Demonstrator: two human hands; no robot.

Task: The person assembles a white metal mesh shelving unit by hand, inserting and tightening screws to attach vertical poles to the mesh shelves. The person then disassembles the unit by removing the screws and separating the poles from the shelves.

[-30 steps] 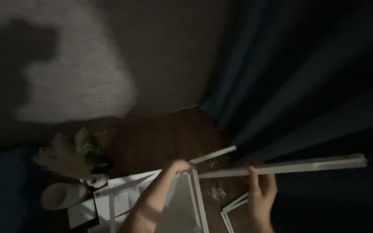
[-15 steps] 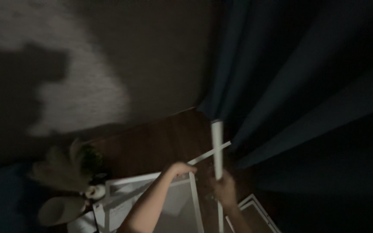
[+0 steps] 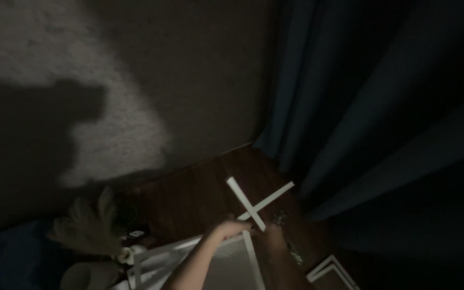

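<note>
The room is very dark. My left hand (image 3: 231, 230) grips the top corner of a white rectangular frame (image 3: 251, 258) that stands low in the middle of the view. Just right of it, my right hand (image 3: 273, 244) is dim and partly hidden. It holds a short white bar (image 3: 245, 203) that points up and to the left. A second thin white bar (image 3: 273, 197) lies on the brown wooden floor (image 3: 200, 193) behind, and the two bars cross in the picture.
Dark blue curtains (image 3: 361, 107) hang at the right, against a grey wall (image 3: 189, 80). A pale feathery plant (image 3: 89, 223) in a white vase (image 3: 81, 276) stands at lower left. Another white frame piece (image 3: 331, 267) and small loose bits (image 3: 281, 217) lie on the floor.
My right hand has swung the white bar from level, through upright, to leaning up-left. My left hand stays on the frame corner. The view has tilted slightly.
</note>
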